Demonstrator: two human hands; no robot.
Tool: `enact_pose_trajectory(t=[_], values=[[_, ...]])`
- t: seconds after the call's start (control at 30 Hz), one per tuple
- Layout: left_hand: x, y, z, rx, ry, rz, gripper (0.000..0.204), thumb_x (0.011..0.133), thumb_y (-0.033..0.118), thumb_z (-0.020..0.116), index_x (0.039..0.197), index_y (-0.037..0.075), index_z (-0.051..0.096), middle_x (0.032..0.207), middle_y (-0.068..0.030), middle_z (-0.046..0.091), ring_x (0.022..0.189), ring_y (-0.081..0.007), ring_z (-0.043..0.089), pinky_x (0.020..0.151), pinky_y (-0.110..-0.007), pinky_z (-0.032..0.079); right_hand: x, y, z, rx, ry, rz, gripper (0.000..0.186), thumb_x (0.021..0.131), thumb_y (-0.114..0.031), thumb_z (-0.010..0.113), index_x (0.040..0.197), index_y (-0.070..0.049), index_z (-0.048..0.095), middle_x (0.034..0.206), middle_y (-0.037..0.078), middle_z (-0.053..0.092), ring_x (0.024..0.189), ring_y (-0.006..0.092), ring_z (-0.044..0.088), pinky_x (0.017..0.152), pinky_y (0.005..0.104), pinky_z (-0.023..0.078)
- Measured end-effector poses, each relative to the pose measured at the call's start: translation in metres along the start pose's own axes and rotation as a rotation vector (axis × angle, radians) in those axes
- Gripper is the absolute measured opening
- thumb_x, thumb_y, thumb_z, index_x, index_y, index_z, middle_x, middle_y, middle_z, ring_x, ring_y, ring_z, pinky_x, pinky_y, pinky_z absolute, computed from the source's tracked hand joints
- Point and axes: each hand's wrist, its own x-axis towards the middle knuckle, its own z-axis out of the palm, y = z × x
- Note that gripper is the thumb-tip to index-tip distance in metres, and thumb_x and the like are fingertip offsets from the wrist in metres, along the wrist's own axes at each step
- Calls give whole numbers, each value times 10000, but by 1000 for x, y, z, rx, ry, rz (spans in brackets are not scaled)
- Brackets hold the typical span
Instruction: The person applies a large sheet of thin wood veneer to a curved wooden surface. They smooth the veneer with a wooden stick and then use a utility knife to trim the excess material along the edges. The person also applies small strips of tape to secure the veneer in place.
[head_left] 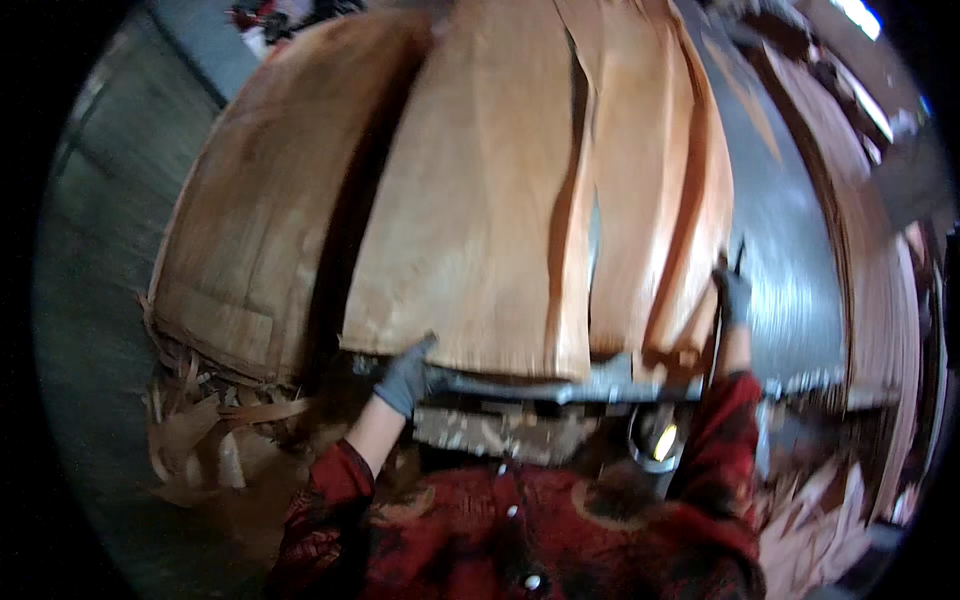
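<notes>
Wide tan wood veneer sheets lie in front of me on a grey metal-topped table. My left hand, in a grey glove, pinches the near edge of the broad left sheet, thumb on top; its other fingers are mostly hidden. My right hand, also gloved, is closed beside the right edge of a narrower, wavy veneer strip. A thin dark point sticks up from it, too blurred to name. Long splits part the strips, and the right ones buckle upward.
A stack of veneer stands on the left, across a dark gap. Another tall veneer stack rises along the right. Torn veneer scraps lie low on the left, and more scraps low on the right. A round shiny fitting sits under the table edge.
</notes>
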Motion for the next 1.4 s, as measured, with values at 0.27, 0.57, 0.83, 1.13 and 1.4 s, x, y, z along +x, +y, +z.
enact_pose_trajectory(t=[0.27,0.57,0.83,1.13,1.4], values=[[-74,26,20,816,-46,127,443,855,376,588,1009,-38,586,809,-165,655,713,-267,652,645,-330,517,-62,13,-110,-652,259,38,457,876,-377,576,1059,40,616,820,70,638,701,144,552,623,301,446],[-36,-5,95,1828,136,1069,824,839,441,555,1416,12,154,1471,-215,115,1364,-359,94,1079,-444,163,-209,91,-96,-640,313,-300,538,810,-384,649,1143,20,527,1038,183,615,895,262,606,806,355,471],[-4,-19,71,2000,93,1219,718,825,488,477,1376,60,310,1443,-159,247,1326,-369,194,1068,-458,175,-229,44,-33,-1319,-214,-102,331,830,-301,550,951,7,546,857,246,618,800,373,633,695,439,529],[1,-19,52,1930,143,1248,745,821,539,452,1382,72,301,1446,-135,257,1327,-349,208,1071,-444,185,-300,0,-25,201,-432,351,300,913,-353,482,823,-75,548,676,21,562,513,150,528,489,286,443],[5,-28,76,1965,92,1189,781,807,556,459,1394,74,277,1465,-133,214,1350,-344,150,1095,-446,116,-285,32,-127,-633,-326,-119,316,824,-270,643,986,-4,586,818,103,622,745,181,571,677,347,467]])
